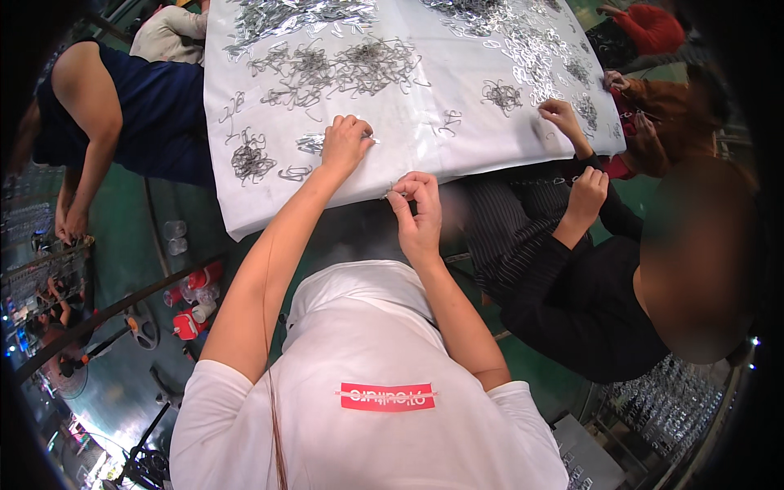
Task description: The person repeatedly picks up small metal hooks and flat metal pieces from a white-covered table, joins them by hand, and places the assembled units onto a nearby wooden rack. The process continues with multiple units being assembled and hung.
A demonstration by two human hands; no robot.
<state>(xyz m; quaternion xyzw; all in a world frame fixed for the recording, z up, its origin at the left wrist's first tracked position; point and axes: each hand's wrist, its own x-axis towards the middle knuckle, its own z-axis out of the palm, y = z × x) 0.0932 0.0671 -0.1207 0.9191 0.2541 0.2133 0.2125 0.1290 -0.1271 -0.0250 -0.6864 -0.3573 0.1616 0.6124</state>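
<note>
My left hand (346,147) is over the white-covered table, its fingers curled down beside a small pile of flat silver metal pieces (310,143). A bright sliver of metal shows at its fingertips. At the table's near edge my right hand (420,214) is closed in a pinch, thumb against fingers, around a small metal piece (392,193) mostly hidden by them. Left of my left hand lie a few bent wire hooks (295,172) and a tangled heap of dark wire hooks (252,160).
Larger heaps of wire hooks (343,69) and silver pieces (302,20) cover the far side of the table (400,122). A person in black (572,302) sits close on my right, hands raised near the edge. Another in dark blue (155,106) is at the left.
</note>
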